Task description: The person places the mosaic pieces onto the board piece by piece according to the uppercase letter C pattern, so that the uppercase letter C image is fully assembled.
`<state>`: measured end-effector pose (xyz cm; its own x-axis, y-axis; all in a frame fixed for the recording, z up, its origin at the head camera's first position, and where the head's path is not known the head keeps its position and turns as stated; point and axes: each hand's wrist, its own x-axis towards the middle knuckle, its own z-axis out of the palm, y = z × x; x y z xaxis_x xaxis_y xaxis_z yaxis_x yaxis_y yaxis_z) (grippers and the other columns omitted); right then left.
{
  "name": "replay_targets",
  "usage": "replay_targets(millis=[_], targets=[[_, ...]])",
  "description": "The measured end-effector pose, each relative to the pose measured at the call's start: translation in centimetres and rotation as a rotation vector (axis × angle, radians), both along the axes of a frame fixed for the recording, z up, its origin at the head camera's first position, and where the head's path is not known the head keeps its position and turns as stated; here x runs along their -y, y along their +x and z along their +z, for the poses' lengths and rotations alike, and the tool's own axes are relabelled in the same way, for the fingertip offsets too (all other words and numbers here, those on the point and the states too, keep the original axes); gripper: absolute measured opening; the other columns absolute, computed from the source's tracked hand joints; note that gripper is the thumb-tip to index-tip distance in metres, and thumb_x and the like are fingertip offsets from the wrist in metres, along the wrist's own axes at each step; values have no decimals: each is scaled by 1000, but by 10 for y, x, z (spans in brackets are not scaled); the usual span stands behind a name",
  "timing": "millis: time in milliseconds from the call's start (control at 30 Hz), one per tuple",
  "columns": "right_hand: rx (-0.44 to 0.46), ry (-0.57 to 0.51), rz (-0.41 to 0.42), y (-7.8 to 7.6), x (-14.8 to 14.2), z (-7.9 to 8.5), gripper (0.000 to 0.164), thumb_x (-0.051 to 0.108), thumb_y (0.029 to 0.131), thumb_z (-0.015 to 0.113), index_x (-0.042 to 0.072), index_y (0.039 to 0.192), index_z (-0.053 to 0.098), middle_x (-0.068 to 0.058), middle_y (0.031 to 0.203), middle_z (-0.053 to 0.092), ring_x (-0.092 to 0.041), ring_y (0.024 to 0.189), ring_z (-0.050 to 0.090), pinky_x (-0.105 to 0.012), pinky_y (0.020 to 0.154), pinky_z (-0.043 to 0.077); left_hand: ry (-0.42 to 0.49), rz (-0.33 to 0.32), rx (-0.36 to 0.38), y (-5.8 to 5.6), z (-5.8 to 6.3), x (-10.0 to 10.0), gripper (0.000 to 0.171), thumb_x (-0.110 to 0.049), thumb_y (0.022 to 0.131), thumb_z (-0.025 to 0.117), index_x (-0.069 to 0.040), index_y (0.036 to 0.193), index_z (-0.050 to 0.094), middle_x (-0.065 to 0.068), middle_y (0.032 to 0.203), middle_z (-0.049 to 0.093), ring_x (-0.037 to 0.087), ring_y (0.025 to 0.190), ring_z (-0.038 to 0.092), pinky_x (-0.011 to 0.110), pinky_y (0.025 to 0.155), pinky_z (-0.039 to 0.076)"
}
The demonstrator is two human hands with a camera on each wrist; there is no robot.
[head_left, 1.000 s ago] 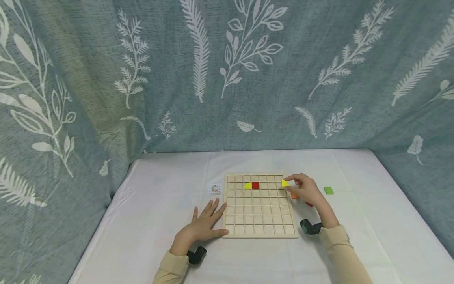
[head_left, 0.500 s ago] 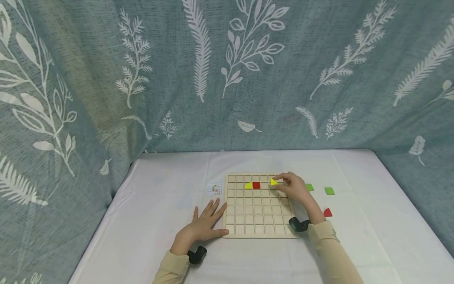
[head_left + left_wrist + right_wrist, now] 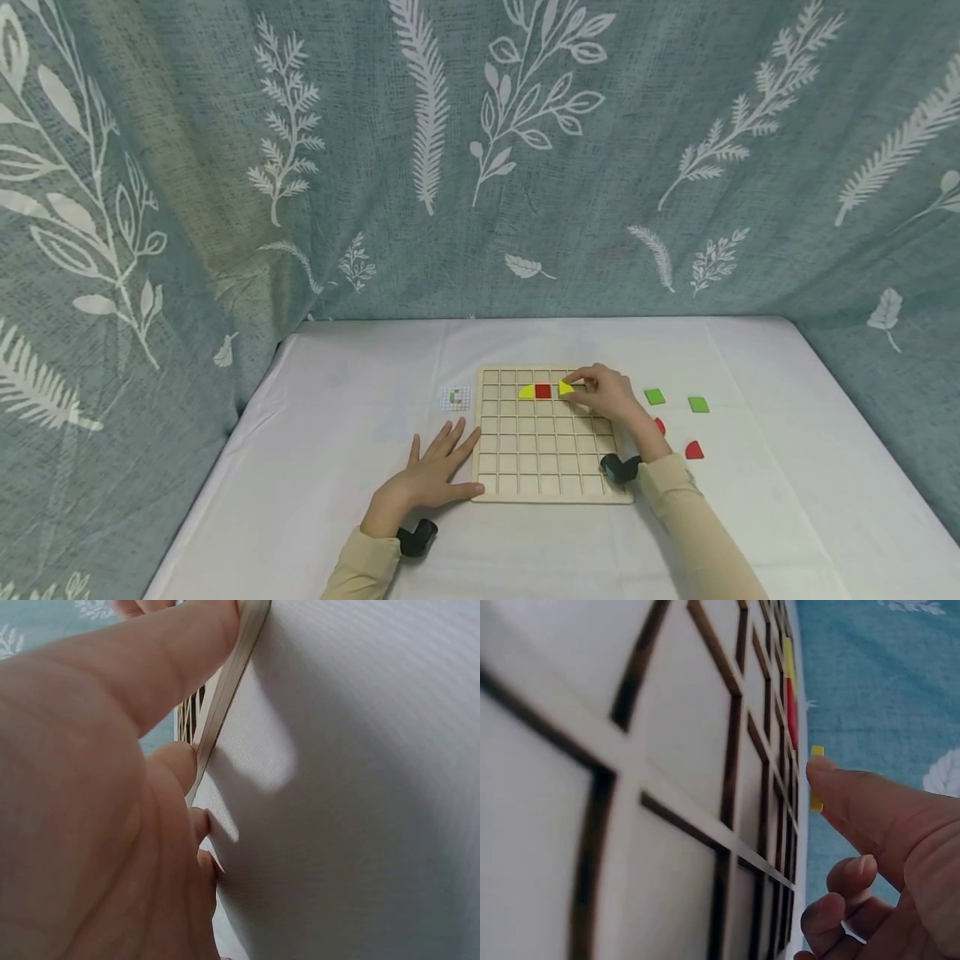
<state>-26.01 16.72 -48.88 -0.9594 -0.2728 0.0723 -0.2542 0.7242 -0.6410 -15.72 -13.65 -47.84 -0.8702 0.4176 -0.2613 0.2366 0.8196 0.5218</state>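
Observation:
My right hand pinches a yellow quarter-round tile between thumb and fingers, over the second row of the wooden grid board. In the right wrist view the yellow tile shows edge-on at the thumb tip, close over the board's cells. Left of it, a red square tile and another yellow rounded tile lie side by side in that row. My left hand lies with fingers spread at the board's left edge. In the left wrist view its thumb touches the board's side.
A small card with a printed coloured grid lies left of the board. Right of the board are two green square tiles, a red rounded tile and a red piece partly behind the right forearm. A patterned curtain hangs behind the table.
My right hand has moved left with the yellow tile, from the board's right edge towards the red square. Tiles formerly behind that arm now show. The left hand stays put.

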Motion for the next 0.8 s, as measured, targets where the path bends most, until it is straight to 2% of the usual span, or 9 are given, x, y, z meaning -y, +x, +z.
replay_targets(millis=[400,800], targets=[[0,36,29,-3,6,2,23,23,81,72,14,102,71,0,69,49,-14,57,37,-27,55,27,-14,-7,-7,-2,-1,-1,80,-49,83,62,-16,147,27,13,155,13,33,143,5,64,108,-6],[16,78,5,-3,10,0,25,27,80,73,18,103,72,4,58,43,-12,51,32,-34,67,23,-17,-18,5,-2,-2,2,80,-49,84,61,-18,148,24,11,156,10,33,143,3,64,108,-7]])
